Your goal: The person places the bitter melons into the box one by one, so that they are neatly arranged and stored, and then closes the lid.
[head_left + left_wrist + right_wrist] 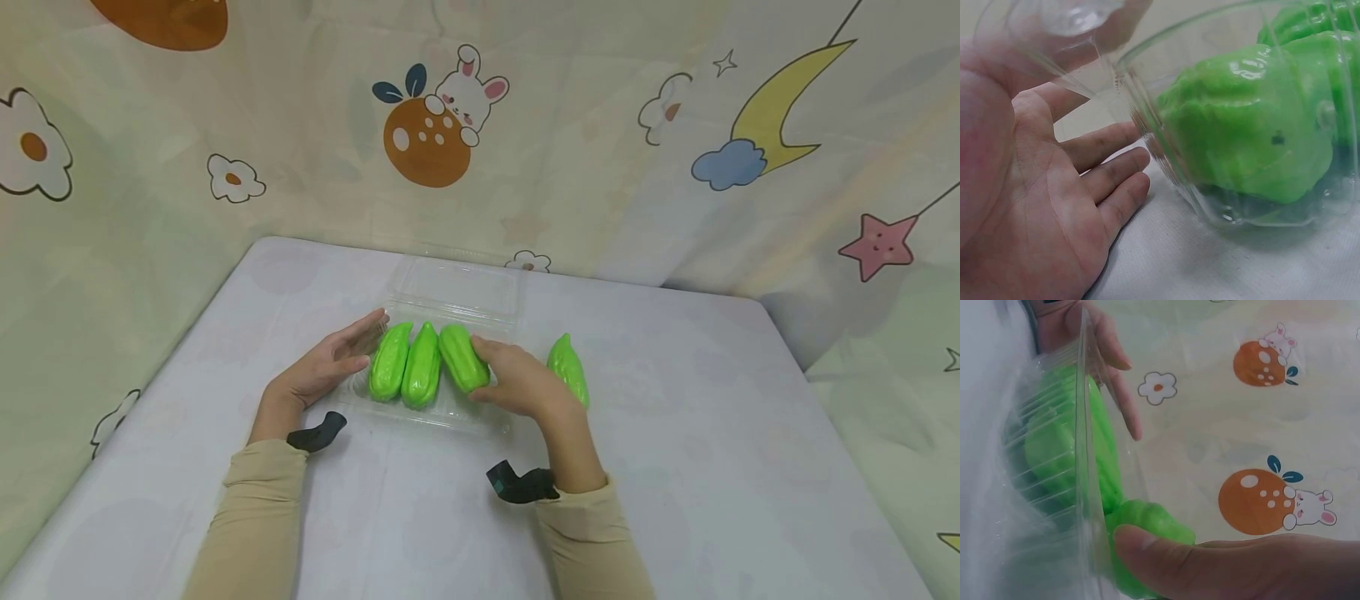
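Note:
A clear plastic clamshell box (450, 414) lies with its lid (457, 287) folded back. Two bright green, ridged gourds (390, 362) sit side by side in its left part. My right hand (517, 379) pinches a third green gourd (462, 358) between thumb and fingers, over the right part of the box. In the right wrist view, the thumb (1160, 559) presses on this gourd beside the box wall. My left hand (326, 367) is at the box's left side with fingers extended. The left wrist view shows its fingertips (1138, 187) right at the clear outer wall.
Another green gourd (567, 367) lies on the white-covered table (712, 433), right of the box and partly behind my right wrist. A patterned cloth (585, 167) hangs behind the table's far edge. Each wrist wears a black strap mount (521, 483).

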